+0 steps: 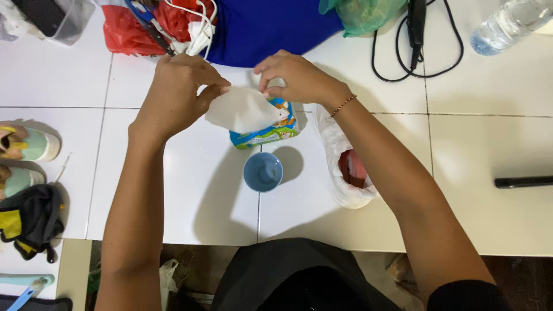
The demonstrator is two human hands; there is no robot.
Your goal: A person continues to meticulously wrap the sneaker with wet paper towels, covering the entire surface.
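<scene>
My left hand (175,92) pinches the upper left corner of a white wet tissue (241,109). My right hand (295,76) pinches the tissue's upper right edge. The sheet hangs over a small blue and green wipes pack (271,133) with a cartoon print, which lies on the white tiled surface (196,190). Whether the tissue's lower end is still inside the pack is hidden. Just below the pack stands a small blue cup (263,171). A beaded bracelet (343,105) sits on my right wrist.
A white plastic bag with something red inside (348,170) lies under my right forearm. Black cable and device (416,34), a water bottle (510,23), blue cloth (265,26), red bag (129,29) at the far edge. A black pen-like object (523,182) right. Pastel shoes (26,144) and a black pouch (31,222) left.
</scene>
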